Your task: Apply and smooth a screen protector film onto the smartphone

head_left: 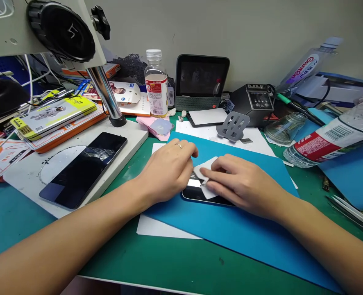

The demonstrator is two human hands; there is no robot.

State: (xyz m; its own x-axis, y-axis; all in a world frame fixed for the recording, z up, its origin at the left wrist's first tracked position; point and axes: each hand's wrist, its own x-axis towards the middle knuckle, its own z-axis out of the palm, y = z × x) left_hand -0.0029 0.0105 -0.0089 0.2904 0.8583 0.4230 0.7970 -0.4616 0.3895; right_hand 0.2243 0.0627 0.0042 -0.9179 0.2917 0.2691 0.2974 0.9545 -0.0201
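A dark phone-like device (196,193) lies on the blue mat (230,229), partly covered by both hands. My right hand (239,180) pinches a folded white wipe (210,192) against the device's surface. At the device's left end rests my left hand (173,172), its fingers curled and a ring on one of them; the fingertips are hidden, so what they hold or touch cannot be made out.
On a white microscope base (132,137) at the left lies a black phone (85,168). Behind the mat stand a labelled bottle (156,88), a small display (202,78) and a black box (253,104). A large bottle (332,141) leans at the right.
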